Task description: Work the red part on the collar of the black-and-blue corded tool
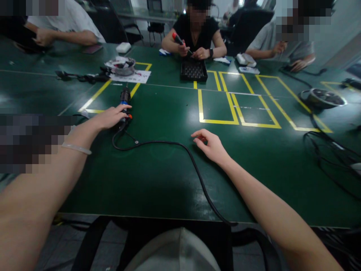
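Resting left hand (pixel 110 117) on black-and-blue cylindrical tool (pixel 125 96), can't say if clamped. Holding right hand (pixel 211 146), digits apart, nearer green table's (pixel 158 180) front edge.

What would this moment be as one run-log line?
left hand: on corded tool | right hand: open, apparently empty | cord: across green table to near edge

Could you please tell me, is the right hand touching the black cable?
Apart. The head view shows a strip of green table between the right hand and the black cable.
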Available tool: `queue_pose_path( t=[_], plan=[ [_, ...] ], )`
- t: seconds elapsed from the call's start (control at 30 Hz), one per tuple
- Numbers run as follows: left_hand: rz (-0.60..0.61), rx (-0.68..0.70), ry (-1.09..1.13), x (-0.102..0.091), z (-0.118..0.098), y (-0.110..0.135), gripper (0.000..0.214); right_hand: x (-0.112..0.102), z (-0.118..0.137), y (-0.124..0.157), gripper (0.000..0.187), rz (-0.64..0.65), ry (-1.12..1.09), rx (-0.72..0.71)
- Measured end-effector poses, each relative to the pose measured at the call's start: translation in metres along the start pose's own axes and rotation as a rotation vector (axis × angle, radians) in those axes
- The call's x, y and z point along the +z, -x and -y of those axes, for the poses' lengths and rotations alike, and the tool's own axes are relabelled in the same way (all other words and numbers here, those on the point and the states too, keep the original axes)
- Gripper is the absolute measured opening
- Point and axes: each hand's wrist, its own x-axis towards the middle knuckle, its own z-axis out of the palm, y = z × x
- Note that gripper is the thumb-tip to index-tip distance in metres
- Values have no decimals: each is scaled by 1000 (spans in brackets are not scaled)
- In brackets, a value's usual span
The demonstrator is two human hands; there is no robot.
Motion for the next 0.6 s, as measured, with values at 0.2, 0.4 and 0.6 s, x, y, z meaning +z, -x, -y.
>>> queue_pose_path(
  t=[0.2, 0.4, 0.6],
  plan=[
    [81, 52, 228, -4, 0, -8, 65, -1, 0, 0, 14, 8, -4, 0],
    [93, 173, 245, -6, -47, 22, 65, -2, 3, 0, 14, 10, 22, -3],
    [79, 159, 65, 6, -120, 56, 63, -2, 7, 1, 18, 7, 142, -64]
  ],
)
